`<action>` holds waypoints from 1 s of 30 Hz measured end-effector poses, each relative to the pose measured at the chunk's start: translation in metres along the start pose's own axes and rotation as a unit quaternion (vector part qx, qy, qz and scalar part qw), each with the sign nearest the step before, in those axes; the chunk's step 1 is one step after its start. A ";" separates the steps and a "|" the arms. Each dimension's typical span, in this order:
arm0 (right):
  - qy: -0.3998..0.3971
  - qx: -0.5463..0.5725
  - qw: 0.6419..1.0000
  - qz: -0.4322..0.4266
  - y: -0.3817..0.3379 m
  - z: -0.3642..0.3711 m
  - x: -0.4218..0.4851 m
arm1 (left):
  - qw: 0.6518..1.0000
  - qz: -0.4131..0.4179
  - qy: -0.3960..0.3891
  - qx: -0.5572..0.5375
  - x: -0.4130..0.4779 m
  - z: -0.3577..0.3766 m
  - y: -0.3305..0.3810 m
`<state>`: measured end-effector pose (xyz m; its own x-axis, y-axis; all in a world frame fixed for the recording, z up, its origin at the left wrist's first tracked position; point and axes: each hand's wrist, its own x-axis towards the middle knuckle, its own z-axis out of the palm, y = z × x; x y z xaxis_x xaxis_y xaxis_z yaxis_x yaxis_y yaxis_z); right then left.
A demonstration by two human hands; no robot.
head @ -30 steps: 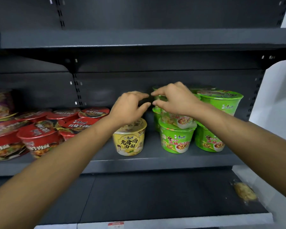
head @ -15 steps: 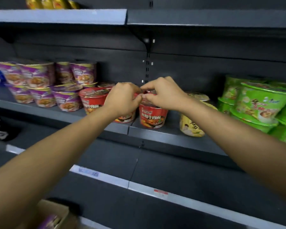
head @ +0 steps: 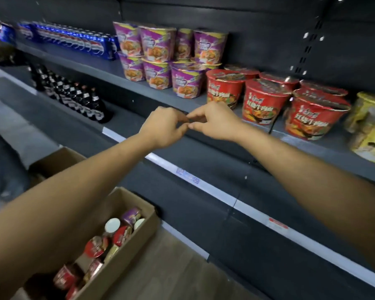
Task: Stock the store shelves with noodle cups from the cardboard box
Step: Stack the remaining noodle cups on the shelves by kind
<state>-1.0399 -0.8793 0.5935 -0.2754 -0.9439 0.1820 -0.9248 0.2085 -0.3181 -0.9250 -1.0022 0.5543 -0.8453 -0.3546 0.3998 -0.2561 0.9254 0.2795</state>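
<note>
My left hand (head: 162, 126) and my right hand (head: 214, 121) hover side by side in front of the middle shelf's (head: 152, 92) edge. Their fingertips meet, the fingers are loosely bent, and neither holds anything. On that shelf stand stacked purple noodle cups (head: 156, 50), several red noodle cups (head: 262, 102) to their right, and yellow cups (head: 370, 126) at the far right. The open cardboard box (head: 128, 260) sits on the floor at lower left, below my left forearm. Red and purple cups (head: 119, 234) lie loose inside it.
Blue soda cans (head: 74, 42) line the middle shelf at the left. Dark bottles (head: 74, 94) stand on the lower shelf (head: 204, 169), whose front carries a white price strip (head: 225, 198). Wooden floor shows beside the box.
My view has swung left and down, from the green and yellow cups to the red and purple ones, bringing the box into sight. Both hands stayed together and dropped below the shelf's front edge.
</note>
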 end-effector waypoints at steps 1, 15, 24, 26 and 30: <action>-0.013 0.012 1.000 0.000 -0.006 0.011 0.007 | 1.000 -0.009 -0.001 -0.005 -0.008 0.000 -0.012; -0.155 0.070 0.983 -0.066 -0.039 0.143 0.137 | 0.984 -0.169 -0.058 0.022 -0.048 0.037 -0.163; -0.237 0.093 0.965 -0.062 -0.042 0.224 0.215 | 0.959 -0.262 -0.108 0.011 -0.057 0.058 -0.245; -0.259 0.093 0.960 -0.055 -0.046 0.245 0.228 | 0.952 -0.281 -0.123 0.010 -0.067 0.061 -0.262; -0.299 0.106 0.947 -0.042 -0.062 0.284 0.247 | 0.935 -0.319 -0.153 -0.002 -0.093 0.065 -0.303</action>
<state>-0.9757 -1.1987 0.3937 0.0543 -0.9441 -0.3250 -0.8455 0.1297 -0.5180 -0.7992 -1.2413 0.3756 -0.6159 -0.7791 -0.1168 -0.7526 0.5382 0.3794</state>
